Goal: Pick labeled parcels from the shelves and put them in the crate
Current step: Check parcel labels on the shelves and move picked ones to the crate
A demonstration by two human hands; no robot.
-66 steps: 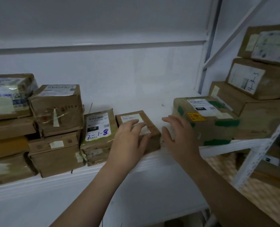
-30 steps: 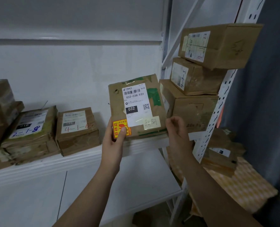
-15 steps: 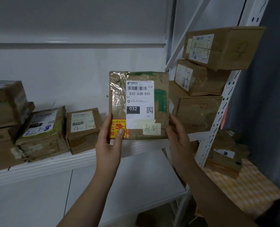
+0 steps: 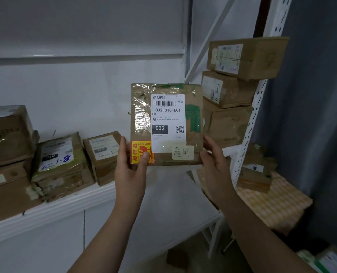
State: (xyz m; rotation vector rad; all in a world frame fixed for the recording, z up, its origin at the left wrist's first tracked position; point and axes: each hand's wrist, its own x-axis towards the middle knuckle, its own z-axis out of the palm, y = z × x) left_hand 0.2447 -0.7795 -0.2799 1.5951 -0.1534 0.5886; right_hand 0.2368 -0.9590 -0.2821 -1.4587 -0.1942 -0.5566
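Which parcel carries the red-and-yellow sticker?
The flat parcel labelled 032-038-E01, held up by the left hand and right hand. The sticker sits at its lower left corner; the parcels on the shelves show no such sticker.

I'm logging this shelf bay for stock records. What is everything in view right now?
shelf: one, white, across the middle
held parcel: one, brown, white label 032-038-E01, upright, centre
stacked boxes: three, brown, shelf's right end
parcel marked 2-1-8: one, brown, on shelf, left
parcel marked 4-1: one, brown, right of it
far-left boxes: at least three, brown, stacked
low parcel: one, brown, on yellow patterned surface, lower right
left hand: one, grips held parcel's lower left corner
right hand: one, holds its lower right corner
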